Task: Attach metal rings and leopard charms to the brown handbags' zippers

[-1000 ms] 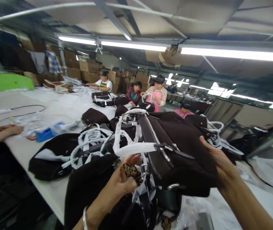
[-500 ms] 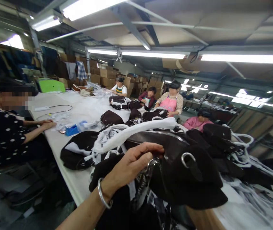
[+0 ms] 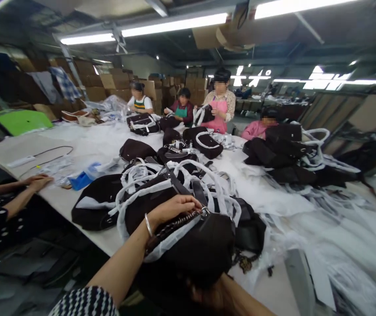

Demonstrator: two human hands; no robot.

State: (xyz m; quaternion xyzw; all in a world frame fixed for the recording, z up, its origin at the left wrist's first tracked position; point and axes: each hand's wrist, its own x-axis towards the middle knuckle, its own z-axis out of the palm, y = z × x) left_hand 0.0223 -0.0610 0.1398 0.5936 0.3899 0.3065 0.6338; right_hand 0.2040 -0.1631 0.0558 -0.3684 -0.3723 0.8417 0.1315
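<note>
Dark brown bag (image 3: 201,245) lies at the near table (image 3: 85,259) edge, among other bags. Left hand (image 3: 175,208) rests curled over its strap (image 3: 175,224). Right hand is hidden beneath the bag; grip cannot be told.

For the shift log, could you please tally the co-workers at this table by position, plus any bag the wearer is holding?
Co-workers at the far end: 4
Co-worker at the left edge: 1
Dark bag under the left hand: 1
Total: 6
</note>
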